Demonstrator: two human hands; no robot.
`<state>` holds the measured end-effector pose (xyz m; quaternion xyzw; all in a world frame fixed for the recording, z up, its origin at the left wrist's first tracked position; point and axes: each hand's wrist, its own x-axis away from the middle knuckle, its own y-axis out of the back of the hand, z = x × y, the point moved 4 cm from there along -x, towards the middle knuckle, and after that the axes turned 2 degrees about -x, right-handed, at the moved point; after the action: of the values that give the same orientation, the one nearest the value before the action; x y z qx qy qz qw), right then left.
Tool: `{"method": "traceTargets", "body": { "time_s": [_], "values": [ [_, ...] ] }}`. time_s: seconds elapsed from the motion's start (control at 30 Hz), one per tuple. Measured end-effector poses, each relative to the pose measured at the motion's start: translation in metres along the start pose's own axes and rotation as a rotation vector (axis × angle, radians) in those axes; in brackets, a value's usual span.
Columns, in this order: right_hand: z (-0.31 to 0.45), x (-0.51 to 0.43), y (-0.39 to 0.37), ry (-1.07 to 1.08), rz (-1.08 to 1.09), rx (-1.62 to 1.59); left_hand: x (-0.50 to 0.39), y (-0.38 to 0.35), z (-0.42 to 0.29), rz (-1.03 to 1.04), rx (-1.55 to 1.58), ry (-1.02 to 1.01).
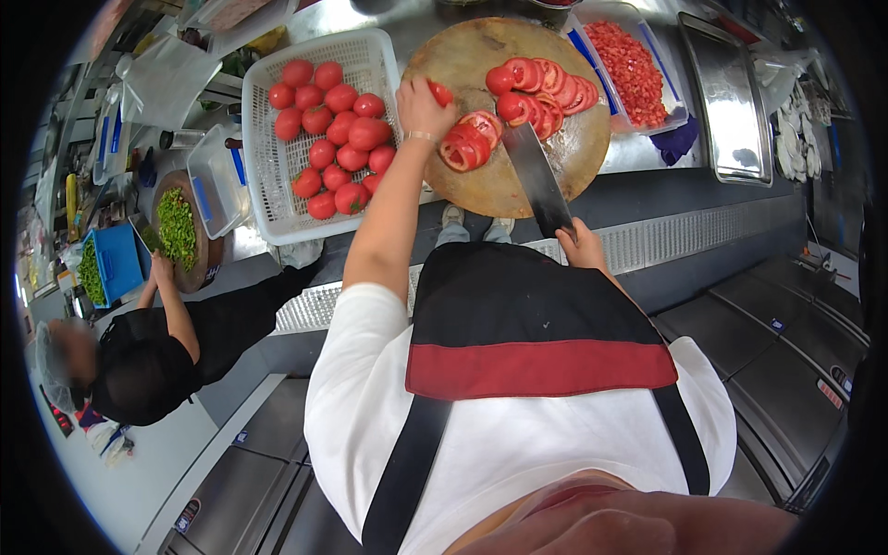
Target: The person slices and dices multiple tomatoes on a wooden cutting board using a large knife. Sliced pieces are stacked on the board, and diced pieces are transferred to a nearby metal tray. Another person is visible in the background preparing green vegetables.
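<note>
My right hand [583,244] grips the handle of a broad-bladed cleaver [534,173]. Its blade tip reaches onto a round wooden chopping block [465,59], close to a row of tomato slices [538,114]. At the block's left side my left hand [421,109] has its fingers around a red tomato piece [440,93], partly hidden by the hand. Below that hand lies another group of tomato slices [472,141]. A longer row of overlapping slices [555,78] fans out across the block's upper right.
Left of the block stands a white plastic basket [251,152] of whole tomatoes. A clear container [683,114] holds diced tomato, beside a metal tray [735,104] and a purple cloth [675,142]. Far left, a co-worker [201,333] in a hair net handles chopped greens [177,225] on another block.
</note>
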<state>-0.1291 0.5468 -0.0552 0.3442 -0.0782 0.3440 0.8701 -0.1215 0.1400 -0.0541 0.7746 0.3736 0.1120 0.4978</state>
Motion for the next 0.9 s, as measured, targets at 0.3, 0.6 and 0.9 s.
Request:
{"method": "traceTargets", "body": {
  "time_s": [0.3,0.6,0.9],
  "values": [
    [-0.007,0.016,-0.001,-0.022,-0.075,0.030,0.078,-0.006,-0.015,-0.005,0.226,-0.059],
    [-0.025,0.007,-0.012,0.170,-0.141,-0.053,0.102,-0.026,-0.023,0.112,0.133,-0.127],
    [-0.013,-0.010,-0.016,-0.048,-0.137,-0.075,0.110,-0.051,-0.008,-0.051,0.692,0.103]
  ]
}}
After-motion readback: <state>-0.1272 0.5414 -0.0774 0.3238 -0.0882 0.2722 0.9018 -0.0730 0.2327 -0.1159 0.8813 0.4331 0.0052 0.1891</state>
